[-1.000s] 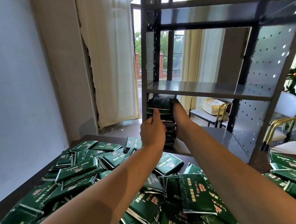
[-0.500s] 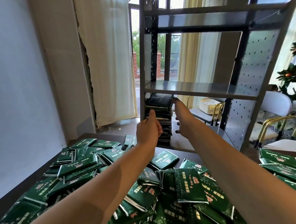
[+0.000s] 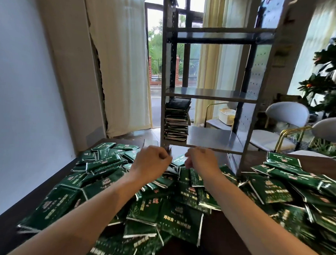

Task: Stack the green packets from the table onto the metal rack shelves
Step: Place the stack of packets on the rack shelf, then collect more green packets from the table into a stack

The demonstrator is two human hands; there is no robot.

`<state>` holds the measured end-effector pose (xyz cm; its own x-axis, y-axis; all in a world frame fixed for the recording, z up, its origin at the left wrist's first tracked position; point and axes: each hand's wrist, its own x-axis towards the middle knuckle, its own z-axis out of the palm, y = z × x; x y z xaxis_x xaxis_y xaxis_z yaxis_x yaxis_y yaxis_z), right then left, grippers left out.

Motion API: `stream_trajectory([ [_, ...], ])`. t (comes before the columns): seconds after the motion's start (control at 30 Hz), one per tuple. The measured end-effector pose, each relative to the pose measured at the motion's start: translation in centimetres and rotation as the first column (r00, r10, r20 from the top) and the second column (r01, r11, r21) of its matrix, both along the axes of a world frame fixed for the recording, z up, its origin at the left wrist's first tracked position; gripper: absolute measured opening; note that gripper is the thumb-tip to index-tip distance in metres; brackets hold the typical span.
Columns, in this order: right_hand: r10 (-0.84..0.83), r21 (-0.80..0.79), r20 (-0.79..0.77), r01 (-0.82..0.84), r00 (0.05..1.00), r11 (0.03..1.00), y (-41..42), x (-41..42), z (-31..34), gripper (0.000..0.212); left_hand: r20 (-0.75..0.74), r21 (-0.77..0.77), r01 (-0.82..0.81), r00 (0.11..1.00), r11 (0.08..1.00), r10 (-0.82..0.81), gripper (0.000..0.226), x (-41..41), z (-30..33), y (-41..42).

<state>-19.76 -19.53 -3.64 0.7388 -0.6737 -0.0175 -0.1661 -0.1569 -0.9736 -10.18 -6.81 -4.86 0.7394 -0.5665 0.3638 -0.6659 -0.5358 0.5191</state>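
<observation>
Green packets [image 3: 179, 209] lie in a loose heap across the dark table [image 3: 222, 236]. A tall stack of packets [image 3: 176, 120] stands at the left end of the metal rack's lower shelf [image 3: 212, 137]. The middle shelf [image 3: 210, 94] and the top shelf [image 3: 214, 36] are bare. My left hand [image 3: 152, 163] and my right hand [image 3: 200, 161] hover close together over the far part of the heap, just in front of the rack. Both have their fingers curled downward. A packet [image 3: 178, 160] lies between them. Blur hides whether either hand grips one.
More packets [image 3: 284, 165] spread to the right of the rack. A white wall runs along the left of the table. Behind the rack are a curtain, a glass door, grey chairs [image 3: 285, 116] with gold frames and a plant [image 3: 327, 75].
Both hands have drawn back from the stack on the lower shelf and dropped to the heap on the table. The view has pulled back from the rack.
</observation>
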Motion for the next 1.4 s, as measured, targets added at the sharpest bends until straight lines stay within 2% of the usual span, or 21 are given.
stream_trajectory([
  [0.03, 0.009, -0.019, -0.029, -0.01, 1.0, 1.0, 0.5, -0.6, -0.8, 0.02, 0.03, 0.118, 0.0, 1.0, 0.993, -0.004, 0.021, -0.5, -0.2, 0.6],
  [0.1, 0.03, -0.023, -0.055, -0.032, 0.998, 0.999, 1.6, -1.7, -2.3, 0.023, 0.045, 0.365, -0.005, 0.999, 0.931, -0.012, 0.051, -1.2, -0.8, 1.6],
  [0.17, 0.039, -0.06, -0.088, -0.045, 0.995, 0.997, 2.4, -2.5, -3.7, 0.024, 0.036, 0.519, -0.007, 0.999, 0.855, -0.014, 0.072, -1.7, -1.3, 2.3],
  [0.27, 0.06, -0.071, -0.143, -0.071, 0.988, 0.995, 2.9, -3.2, -5.6, 0.021, 0.088, 0.586, -0.022, 0.995, 0.81, -0.036, 0.063, -2.7, -2.5, 2.9],
  [0.37, 0.068, -0.069, -0.183, -0.082, 0.981, 0.994, 3.1, -4.1, -6.9, 0.018, 0.212, 0.508, -0.067, 0.976, 0.859, -0.05, 0.04, -3.8, -3.1, 3.6],
  [0.53, 0.091, 0.053, -0.168, -0.083, 0.982, 0.995, 3.4, -5.6, -7.0, 0.014, 0.315, 0.27, -0.048, 0.948, 0.962, -0.041, 0.034, -5.3, -2.9, 3.8],
  [0.6, 0.083, 0.162, -0.113, -0.064, 0.99, 0.985, 3.1, -6.0, -7.1, 0.015, 0.368, 0.127, 0.003, 0.928, 0.992, -0.05, 0.031, -6.2, -3.0, 3.7],
  [0.7, 0.032, 0.441, 0.019, -0.037, 0.999, 0.897, 2.2, -6.9, -7.3, 0.017, 0.417, -0.061, 0.126, 0.904, 0.99, -0.089, 0.025, -8.0, -3.9, 2.8],
  [0.8, -0.046, 0.582, 0.092, -0.016, 0.995, 0.813, 0.5, -7.9, -8.1, 0.023, 0.401, -0.113, 0.224, 0.902, 0.968, -0.161, 0.022, -9.8, -5.3, 1.8],
  [0.87, -0.076, 0.596, 0.116, -0.008, 0.99, 0.803, -0.9, -8.5, -8.9, 0.025, 0.425, -0.094, 0.271, 0.881, 0.958, -0.207, 0.021, -10.7, -6.8, 0.9],
  [0.93, -0.088, 0.56, 0.111, 0.011, 0.99, 0.828, -2.1, -9.2, -9.3, 0.016, 0.437, -0.077, 0.332, 0.859, 0.94, -0.267, 0.021, -11.1, -8.4, 0.1],
  [0.97, -0.087, 0.534, 0.106, 0.017, 0.991, 0.845, -2.7, -9.6, -9.5, 0.009, 0.413, -0.082, 0.365, 0.859, 0.927, -0.302, 0.023, -11.4, -9.0, -0.1],
  [1.03, -0.072, 0.508, 0.112, 0.005, 0.991, 0.862, -3.6, -10.2, -9.7, 0.013, 0.255, -0.161, 0.4, 0.9, 0.902, -0.353, 0.031, -11.9, -9.7, -0.7],
  [1.1, -0.073, 0.503, 0.127, -0.001, 0.989, 0.865, -4.7, -10.4, -10.1, 0.026, -0.082, -0.345, 0.306, 0.932, 0.887, -0.353, 0.044, -12.5, -9.4, -1.4],
  [1.13, -0.069, 0.499, 0.131, -0.006, 0.989, 0.866, -5.0, -10.5, -10.2, 0.033, -0.3, -0.415, 0.197, 0.892, 0.888, -0.338, 0.049, -12.6, -8.9, -1.9],
  [1.17, -0.061, 0.496, 0.128, -0.011, 0.99, 0.868, -5.3, -10.5, -10.4, 0.038, -0.51, -0.442, 0.096, 0.792, 0.892, -0.337, 0.05, -12.5, -8.4, -2.3],
  [1.23, -0.009, 0.467, 0.138, -0.057, 0.99, 0.883, -5.6, -10.4, -10.4, 0.035, -0.733, -0.461, -0.009, 0.568, 0.887, -0.375, 0.049, -11.9, -7.7, -3.3],
  [1.27, 0.016, 0.454, 0.142, -0.079, 0.99, 0.887, -5.8, -10.3, -10.3, 0.032, -0.771, -0.449, -0.01, 0.51, 0.894, -0.382, 0.048, -11.7, -7.6, -3.7],
  [1.3, 0.034, 0.441, 0.14, -0.093, 0.99, 0.893, -5.9, -10.2, -10.1, 0.028, -0.774, -0.432, 0.012, 0.509, 0.902, -0.377, 0.048, -11.4, -7.8, -4.1],
  [1.33, 0.045, 0.421, 0.135, -0.099, 0.99, 0.901, -5.9, -10.1, -9.9, 0.025, -0.741, -0.403, 0.047, 0.569, 0.914, -0.356, 0.047, -11.2, -8.1, -4.4],
  [1.4, 0.079, 0.371, 0.136, -0.125, 0.988, 0.92, -6.0, -10.0, -9.8, 0.026, -0.575, -0.293, 0.127, 0.769, 0.948, -0.281, 0.048, -10.7, -8.6, -4.5],
])
